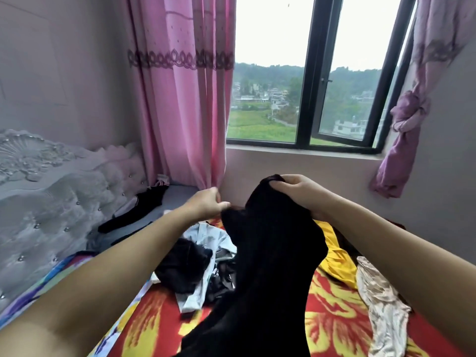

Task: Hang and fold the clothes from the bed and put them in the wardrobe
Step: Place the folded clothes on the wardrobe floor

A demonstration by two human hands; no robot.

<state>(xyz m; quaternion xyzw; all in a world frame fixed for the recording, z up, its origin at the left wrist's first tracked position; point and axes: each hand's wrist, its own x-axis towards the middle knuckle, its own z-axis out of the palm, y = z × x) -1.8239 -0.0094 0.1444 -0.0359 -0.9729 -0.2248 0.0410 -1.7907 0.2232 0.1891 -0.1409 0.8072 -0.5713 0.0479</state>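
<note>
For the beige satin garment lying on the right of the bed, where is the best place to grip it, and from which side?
Take the beige satin garment at its upper end near the yellow garment, reaching down from above. It lies long and crumpled on the red floral bedspread, so lifting that end should probably let it hang straight. Both the left hand and right hand hold the black garment.

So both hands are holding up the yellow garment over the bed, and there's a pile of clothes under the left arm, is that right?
Not quite. In the head view, the left hand and right hand hold up a black garment; the yellow garment lies on the bed. The pile of clothes is under the left arm.
</note>
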